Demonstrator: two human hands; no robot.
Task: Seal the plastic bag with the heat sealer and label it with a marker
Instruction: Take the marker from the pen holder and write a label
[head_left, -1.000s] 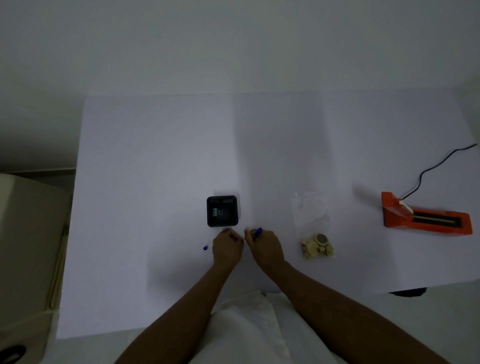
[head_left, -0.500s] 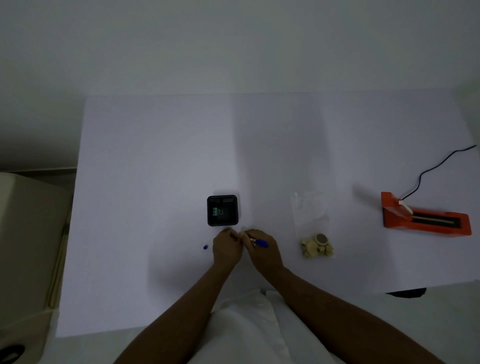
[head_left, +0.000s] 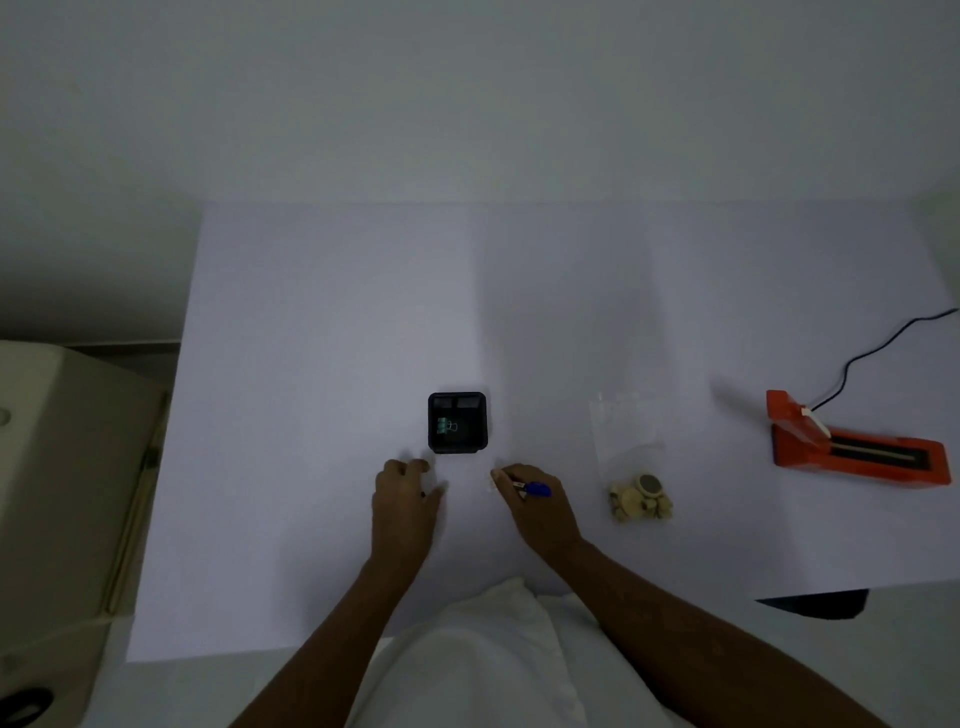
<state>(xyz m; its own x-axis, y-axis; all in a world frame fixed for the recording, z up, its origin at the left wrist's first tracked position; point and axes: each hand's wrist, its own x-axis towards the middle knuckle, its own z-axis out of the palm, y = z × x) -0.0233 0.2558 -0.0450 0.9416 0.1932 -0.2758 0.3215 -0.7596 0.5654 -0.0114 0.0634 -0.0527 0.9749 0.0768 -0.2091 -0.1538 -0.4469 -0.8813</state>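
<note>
Pale lavender sheeting covers the table (head_left: 322, 322) in front of us, under dim light, with a plain wall behind. We take the black square tray (head_left: 457, 422) as our landmark; it holds a green binder clip (head_left: 445, 425).

Well to the right of the tray lies the plastic bag (head_left: 626, 441), clear and flat on the table, its near end bulging with small cream-coloured pieces (head_left: 641, 500) and one dark round one. Farther right again sits the orange heat sealer (head_left: 857, 449), its black cord (head_left: 878, 353) trailing off toward the table's far right edge.

Just in front of the tray, our left hand (head_left: 402, 501) rests with fingers loosely curled; we cannot tell whether it holds anything, though a small dark speck shows by the thumb. Our right hand (head_left: 537, 506), in front and slightly right of the tray, grips the blue marker (head_left: 535, 489) between thumb and fingers.

We judge the bag thin, limp and slippery, light except where the contents weigh down its near end. It should be taken by the empty far end, pinched at both corners and kept taut, so the mouth lies flat across the sealer's bar. The marker is stiff and light; for writing, film needs a flat backing.
</note>
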